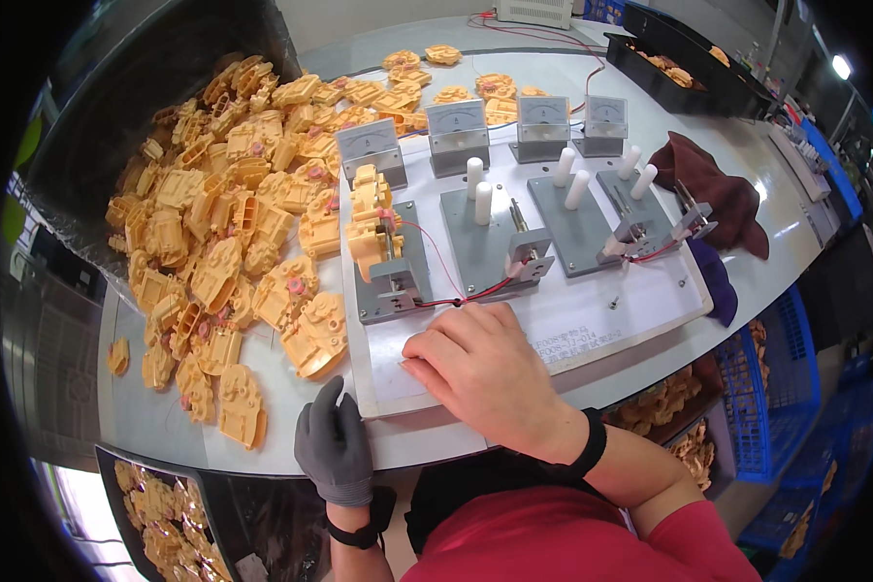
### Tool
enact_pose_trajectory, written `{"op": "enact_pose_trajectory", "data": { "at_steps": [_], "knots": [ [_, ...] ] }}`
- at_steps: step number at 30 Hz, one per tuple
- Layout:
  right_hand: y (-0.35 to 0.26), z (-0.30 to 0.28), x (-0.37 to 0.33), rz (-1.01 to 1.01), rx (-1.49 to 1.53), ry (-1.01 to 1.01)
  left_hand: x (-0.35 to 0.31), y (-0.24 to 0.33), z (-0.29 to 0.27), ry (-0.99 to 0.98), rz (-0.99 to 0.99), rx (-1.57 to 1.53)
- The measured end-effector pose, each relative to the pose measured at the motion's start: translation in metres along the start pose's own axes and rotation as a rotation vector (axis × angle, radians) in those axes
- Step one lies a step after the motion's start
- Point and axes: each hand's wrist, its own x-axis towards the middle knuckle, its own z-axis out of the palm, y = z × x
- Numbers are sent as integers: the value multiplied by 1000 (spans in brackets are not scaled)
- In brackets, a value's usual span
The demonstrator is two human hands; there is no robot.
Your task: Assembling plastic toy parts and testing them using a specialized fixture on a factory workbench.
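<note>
My right hand [480,373], bare, rests palm down on the front of a white board [601,354]. Its fingers are bent and close together, thumb beside the index tip; what lies under them, if anything, is hidden. My left hand [333,441], in a grey glove, is at the table's front edge beside the board's left corner, fingers loosely extended and nothing seen in it. Ahead of my right hand, a yellow plastic housing [367,228] sits upright on the leftmost grey fixture [407,286]. A thin pink-red wire [432,247] leads off it.
Several grey fixtures with white pegs [483,204] stand on the board, analog meters [456,126] behind them. A heap of yellow housings [233,194] spills from a black bin [97,126] at left. A brown cloth [713,184] lies right; blue crates [771,388] stand lower right.
</note>
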Motion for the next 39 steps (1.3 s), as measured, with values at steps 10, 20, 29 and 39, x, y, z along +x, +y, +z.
{"op": "enact_pose_trajectory", "data": {
  "at_steps": [10, 20, 29, 39],
  "knots": [
    [-1, 0, 1, 34, -11, -6, 1, 2, 0, 8, 25, 11],
    [0, 2, 1, 30, -22, 24, 1, 2, 0, -2, 30, 17],
    [1, 2, 2, 26, -7, 6, 2, 3, -2, -11, 44, 33],
    [-1, 0, 3, 15, -12, -11, 1, 4, -3, -10, 26, 12]
  ]
}}
